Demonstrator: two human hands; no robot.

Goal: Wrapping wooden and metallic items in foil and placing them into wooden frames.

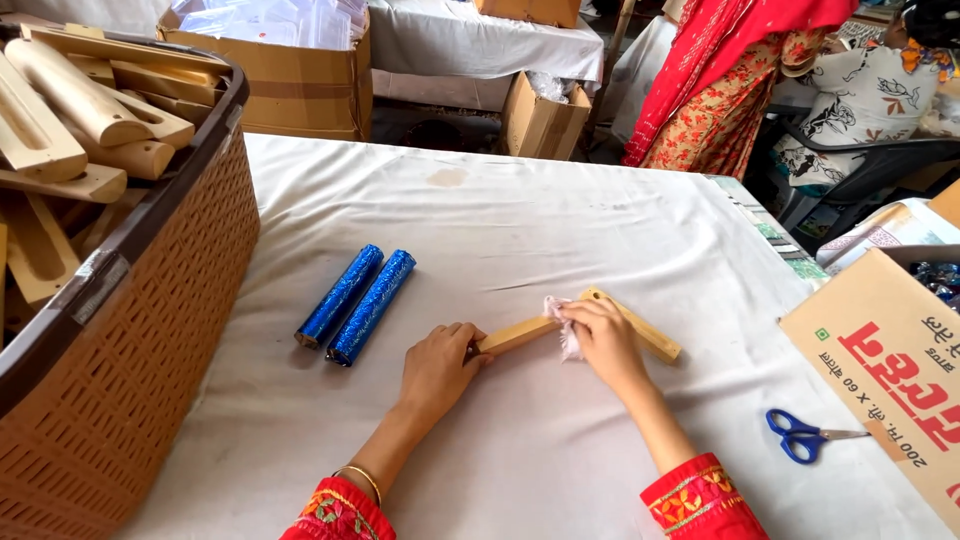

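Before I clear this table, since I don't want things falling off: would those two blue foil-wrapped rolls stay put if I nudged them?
Probably not. The two blue foil-wrapped rolls are round cylinders lying on their sides on the white tablecloth, so a sideways nudge would likely set them rolling. Their shiny wrap looks smooth, so perhaps slippery to grasp. They hold a straight shape, suggesting they are stiff rather than floppy.

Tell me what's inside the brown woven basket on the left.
The brown woven basket holds a heap of pale wooden pieces, some rounded, some with long slots, piled up to its rim. Whatever lies beneath the top layer is covered.
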